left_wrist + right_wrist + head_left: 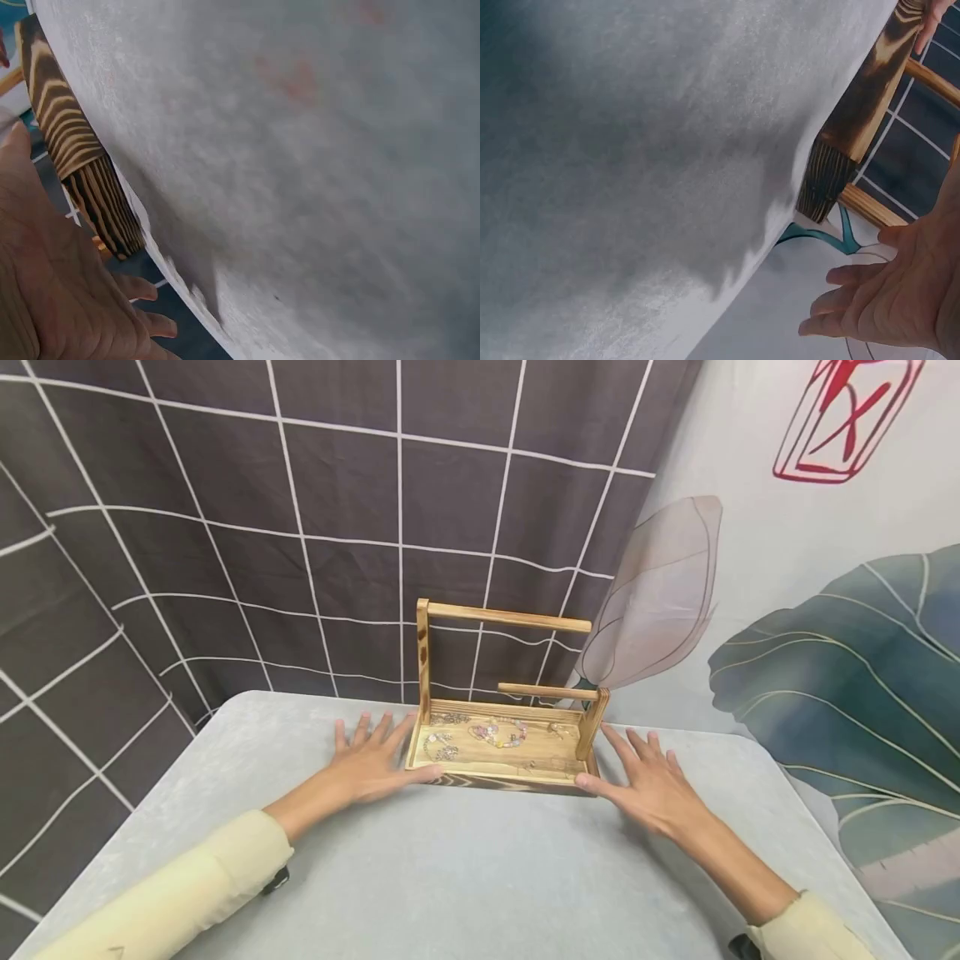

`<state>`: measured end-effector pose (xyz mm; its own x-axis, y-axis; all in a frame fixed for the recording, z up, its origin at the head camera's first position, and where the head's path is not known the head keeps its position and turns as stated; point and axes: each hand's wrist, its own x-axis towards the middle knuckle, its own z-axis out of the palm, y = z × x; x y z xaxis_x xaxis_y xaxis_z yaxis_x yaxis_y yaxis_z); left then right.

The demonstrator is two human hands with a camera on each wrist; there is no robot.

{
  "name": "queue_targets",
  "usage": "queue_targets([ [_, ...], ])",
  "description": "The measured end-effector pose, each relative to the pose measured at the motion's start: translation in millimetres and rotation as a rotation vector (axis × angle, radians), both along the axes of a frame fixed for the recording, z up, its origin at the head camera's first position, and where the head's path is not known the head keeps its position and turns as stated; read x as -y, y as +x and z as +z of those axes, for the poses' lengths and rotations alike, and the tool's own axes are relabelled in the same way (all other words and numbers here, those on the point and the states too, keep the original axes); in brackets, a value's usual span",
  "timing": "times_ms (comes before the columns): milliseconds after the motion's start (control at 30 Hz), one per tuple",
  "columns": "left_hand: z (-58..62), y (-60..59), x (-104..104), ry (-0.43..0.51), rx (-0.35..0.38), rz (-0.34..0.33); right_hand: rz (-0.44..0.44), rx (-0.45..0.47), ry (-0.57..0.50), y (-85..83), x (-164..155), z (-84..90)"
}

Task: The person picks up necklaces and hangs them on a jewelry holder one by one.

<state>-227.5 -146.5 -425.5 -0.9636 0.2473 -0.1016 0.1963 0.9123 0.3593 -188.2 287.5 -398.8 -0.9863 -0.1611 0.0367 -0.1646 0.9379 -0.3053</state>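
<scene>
A wooden jewelry stand (501, 752) sits toward the far side of a grey table (465, 868), its shallow tray base facing the person and two horizontal bars rising above it, a tall one at the back left and a shorter one at the right. In the tray lie several bracelets and chains (495, 732); their beads and links are too small to tell apart.

The left hand (372, 762) lies flat on the table just beside the stand's left end, fingers straight and spread, thumb reaching along the front corner of the base; whether the thumb touches the wood cannot be told. The right hand (647, 778) lies flat by the right end, fingers likewise straight, its thumb tip at the front right corner. Neither hand grips anything.

The stand's back edge is close to the table's far edge, where a dark grid-patterned curtain (300, 510) hangs. In front of the stand the tabletop runs wide and bare toward the person, and to either side beyond the hands it runs on to rounded corners.

The wrist views show little: the left one catches the palm (52, 292) and the striped, charred end of the base (82, 157); the right one shows the fingers (870, 292) apart from the base's dark corner (829, 180). Both views are blurred, and the forearms in pale sleeves (187, 893) are cut off at the bottom edge of the head view.
</scene>
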Motion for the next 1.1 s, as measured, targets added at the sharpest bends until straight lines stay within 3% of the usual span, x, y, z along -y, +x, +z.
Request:
queue_targets([
  [267,-1.5,-4.8,-16,-0.014,0.025,-0.027,0.019,-0.008,-0.004,0.9,0,-1.2],
  [567,-3.1,-7.2,-23,-0.051,-0.002,-0.051,0.027,0.000,-0.032,3.7,4,3.2],
  [1100,-2.6,-5.8,-27,-0.031,0.000,0.002,0.030,0.022,-0.016,4.1,19,7.8],
])
